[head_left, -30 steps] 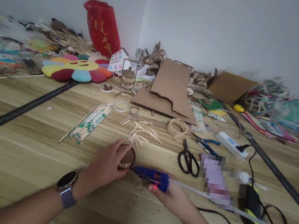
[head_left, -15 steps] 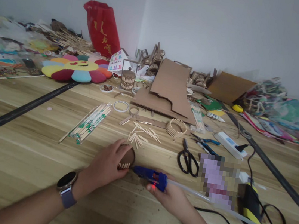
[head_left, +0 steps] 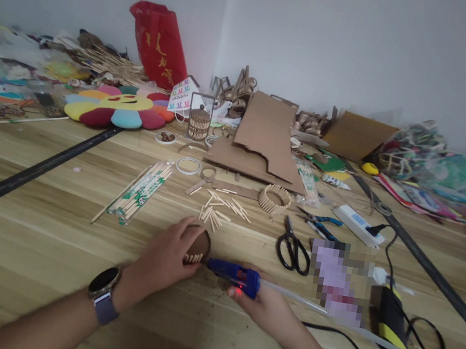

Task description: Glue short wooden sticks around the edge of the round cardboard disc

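My left hand (head_left: 167,252) is closed round a small round cardboard piece (head_left: 199,244) with short wooden sticks along its edge, tilted on the table. In my right hand (head_left: 265,306) is a blue hot glue gun (head_left: 235,275), its red light lit and a long clear glue stick trailing from its back. The gun's nozzle is at the right edge of the round piece; whether it touches I cannot tell. Short cut sticks (head_left: 212,217) lie loose just beyond. Farther back stands a ring of sticks (head_left: 275,199).
Black scissors (head_left: 293,249) and blue-handled pliers (head_left: 322,227) lie right of the sticks. A white power strip (head_left: 360,226) and black cord are at the right. Packaged sticks (head_left: 141,192) lie left. Cardboard sheets (head_left: 268,133), a lidded stick bucket (head_left: 199,122) and a flower cushion (head_left: 129,105) stand behind.
Almost nothing differs. Both hands keep their places, with the glue gun's nozzle still at the edge of the round piece.
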### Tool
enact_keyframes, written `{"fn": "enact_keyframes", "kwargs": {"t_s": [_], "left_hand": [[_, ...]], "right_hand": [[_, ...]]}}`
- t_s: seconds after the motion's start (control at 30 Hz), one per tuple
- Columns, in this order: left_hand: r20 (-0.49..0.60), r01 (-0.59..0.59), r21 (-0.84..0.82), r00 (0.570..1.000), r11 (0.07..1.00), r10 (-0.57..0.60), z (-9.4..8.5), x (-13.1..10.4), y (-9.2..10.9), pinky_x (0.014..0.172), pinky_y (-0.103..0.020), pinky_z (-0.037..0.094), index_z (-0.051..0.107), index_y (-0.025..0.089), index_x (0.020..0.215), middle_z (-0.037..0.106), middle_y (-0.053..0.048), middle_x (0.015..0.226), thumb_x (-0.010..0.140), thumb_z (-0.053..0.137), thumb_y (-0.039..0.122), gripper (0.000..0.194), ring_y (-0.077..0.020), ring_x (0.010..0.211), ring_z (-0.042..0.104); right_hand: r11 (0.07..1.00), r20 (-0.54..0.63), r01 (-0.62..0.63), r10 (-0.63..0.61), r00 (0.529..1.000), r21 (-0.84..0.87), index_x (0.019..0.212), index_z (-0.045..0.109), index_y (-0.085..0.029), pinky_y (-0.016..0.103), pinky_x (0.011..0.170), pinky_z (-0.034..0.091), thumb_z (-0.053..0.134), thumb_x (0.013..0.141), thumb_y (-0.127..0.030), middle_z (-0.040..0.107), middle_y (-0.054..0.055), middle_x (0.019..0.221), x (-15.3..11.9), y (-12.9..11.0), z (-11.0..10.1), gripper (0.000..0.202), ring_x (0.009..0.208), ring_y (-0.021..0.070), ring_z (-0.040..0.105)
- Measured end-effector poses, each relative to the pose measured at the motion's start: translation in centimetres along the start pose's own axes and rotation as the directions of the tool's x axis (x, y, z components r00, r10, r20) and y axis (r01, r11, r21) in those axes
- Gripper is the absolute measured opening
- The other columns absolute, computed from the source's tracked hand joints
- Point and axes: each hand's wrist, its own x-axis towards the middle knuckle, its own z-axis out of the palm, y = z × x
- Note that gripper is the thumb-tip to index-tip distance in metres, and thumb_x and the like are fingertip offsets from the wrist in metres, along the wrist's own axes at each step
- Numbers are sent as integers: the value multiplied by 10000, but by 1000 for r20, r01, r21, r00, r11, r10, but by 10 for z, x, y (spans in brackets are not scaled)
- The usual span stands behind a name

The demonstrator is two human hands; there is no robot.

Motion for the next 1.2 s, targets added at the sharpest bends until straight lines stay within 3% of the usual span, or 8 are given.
{"fn": "enact_keyframes", "kwargs": {"t_s": [0.53, 0.67, 0.8, 0.9, 0.97, 1.03, 1.1, 1.2], "left_hand": [[-16, 6, -17, 1000, 1000, -6, 2, -1, -1, 1091, -514, 506, 518, 247, 1364, 506, -140, 1482, 741, 758, 158, 673, -346, 1332, 552], [-13, 15, -5, 1000, 1000, -15, 3, -2, -2, 1087, -521, 507, 515, 251, 1369, 500, -140, 1487, 734, 764, 167, 687, -352, 1332, 551], [12, 19, 11, 1000, 1000, -19, 2, -2, -2, 1076, -525, 514, 519, 228, 1364, 492, -160, 1491, 742, 769, 188, 672, -359, 1328, 553], [7, 22, 16, 1000, 1000, -22, 2, -1, -1, 1076, -522, 513, 526, 233, 1357, 502, -155, 1484, 743, 768, 192, 661, -356, 1323, 555], [2, 30, 15, 1000, 999, -30, 2, -1, -2, 1082, -515, 508, 531, 246, 1352, 510, -144, 1480, 740, 765, 188, 657, -350, 1322, 557], [5, 33, 12, 999, 999, -34, 3, -1, -2, 1085, -514, 505, 533, 248, 1351, 512, -142, 1479, 743, 761, 192, 652, -349, 1322, 558], [4, 28, 5, 1000, 1000, -28, 3, -1, -2, 1085, -515, 504, 530, 249, 1356, 514, -142, 1477, 750, 755, 196, 648, -347, 1317, 562], [0, 25, 9, 1000, 1000, -25, 3, -2, -2, 1074, -520, 511, 528, 252, 1355, 524, -142, 1466, 754, 752, 198, 643, -349, 1305, 570]], "right_hand": [[1000, -25, -15, 15, 1000, -14, 912, 737, -211, 346, 809, 553, 523, 931, -616, 754, 93, 928, -1, -2, 2, 458, 872, 260, 685], [994, -69, -60, 66, 995, 86, 998, 754, -204, 392, 862, 569, 518, 881, -737, 768, 118, 1018, 1, -1, 3, 594, 943, 301, 702], [969, -90, -110, 132, 987, 221, 1077, 758, -205, 422, 897, 566, 533, 832, -815, 769, 115, 1069, 4, -5, -14, 695, 971, 301, 695], [930, 130, -186, 152, 980, 317, 855, 749, -187, 315, 709, 556, 578, 796, -830, 746, 71, 831, 2, -8, -35, 668, 729, 197, 646], [886, 343, -286, 158, 926, 364, 776, 714, -169, 240, 552, 468, 594, 777, -836, 683, 35, 699, 0, -9, -45, 679, 574, 127, 545], [864, 459, -349, 160, 874, 364, 780, 693, -165, 206, 473, 363, 592, 771, -840, 601, -11, 628, -1, -10, -51, 683, 500, 88, 440], [889, 463, -327, 155, 873, 319, 746, 655, -180, 204, 467, 308, 567, 786, -839, 508, -47, 596, -1, -10, -53, 666, 496, 80, 374], [952, 369, -249, 170, 914, 177, 655, 568, -199, 221, 484, 282, 520, 843, -797, 429, -60, 579, 0, -6, -54, 629, 518, 91, 345]]}}
